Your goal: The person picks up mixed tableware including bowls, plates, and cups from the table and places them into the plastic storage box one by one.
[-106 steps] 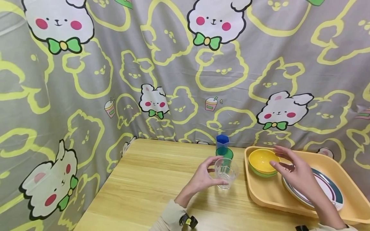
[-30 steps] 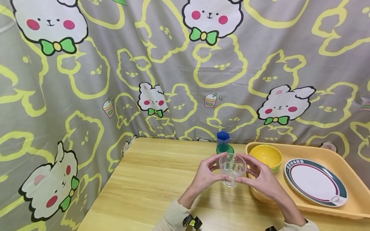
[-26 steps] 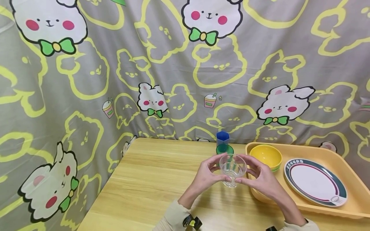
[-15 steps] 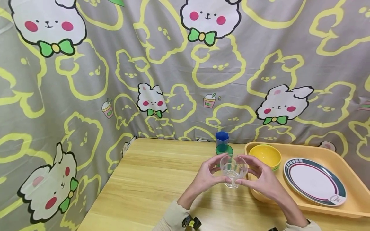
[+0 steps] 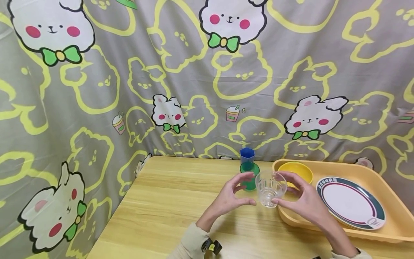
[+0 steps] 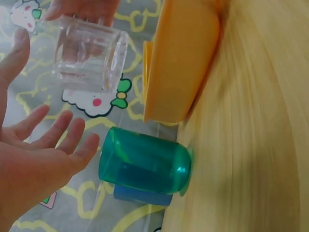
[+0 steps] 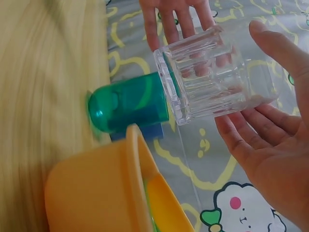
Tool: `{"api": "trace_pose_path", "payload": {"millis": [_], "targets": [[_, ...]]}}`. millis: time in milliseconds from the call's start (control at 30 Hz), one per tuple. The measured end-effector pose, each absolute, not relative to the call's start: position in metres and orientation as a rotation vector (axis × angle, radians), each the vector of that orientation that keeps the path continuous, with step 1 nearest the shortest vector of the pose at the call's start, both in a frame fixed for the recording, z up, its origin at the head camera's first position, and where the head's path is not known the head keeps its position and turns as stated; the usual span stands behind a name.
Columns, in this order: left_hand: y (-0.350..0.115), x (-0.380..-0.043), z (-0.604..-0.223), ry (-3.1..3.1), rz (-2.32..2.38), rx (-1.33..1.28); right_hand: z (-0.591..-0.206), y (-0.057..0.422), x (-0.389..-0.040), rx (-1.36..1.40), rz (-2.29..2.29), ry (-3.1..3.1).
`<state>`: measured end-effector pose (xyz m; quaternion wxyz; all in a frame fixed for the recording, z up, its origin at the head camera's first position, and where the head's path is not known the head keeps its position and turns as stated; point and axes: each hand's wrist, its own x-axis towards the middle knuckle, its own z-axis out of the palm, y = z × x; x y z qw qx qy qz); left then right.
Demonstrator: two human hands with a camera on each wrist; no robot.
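A clear, faceted plastic cup (image 5: pixel 270 190) is held up over the table by my right hand (image 5: pixel 305 198), thumb on its near side and fingers behind it. In the right wrist view the cup (image 7: pixel 217 72) lies between that thumb and the fingers. My left hand (image 5: pixel 231 194) is spread just left of the cup, with a gap between its fingertips and the cup wall. The left wrist view shows this hand (image 6: pixel 43 150) with nothing in it. Behind the cup stands a green cup (image 5: pixel 249 178), and a blue hexagonal cup (image 5: pixel 247 154) is right behind that.
An orange tray (image 5: pixel 396 212) occupies the right of the wooden table (image 5: pixel 161 201). It holds a yellow bowl (image 5: pixel 295 171), partly behind my right hand, and a white plate (image 5: pixel 350 203) with a dark green rim. A patterned curtain (image 5: pixel 191 72) hangs along the back and left.
My right hand left the tray and took hold of the clear cup beside the left hand. The left hand has since let go, and the cup has shifted to the right.
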<state>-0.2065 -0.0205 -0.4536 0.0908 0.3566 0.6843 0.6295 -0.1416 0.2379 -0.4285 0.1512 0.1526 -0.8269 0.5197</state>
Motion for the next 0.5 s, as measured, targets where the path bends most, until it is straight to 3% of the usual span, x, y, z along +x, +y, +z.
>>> {"api": "trace_pose_path", "payload": {"millis": [500], "targets": [[-0.014,-0.220,-0.458,2.401,1.927,0.948,-0.416,0.263,-0.131,0.374,1.335,-2.400]]}}
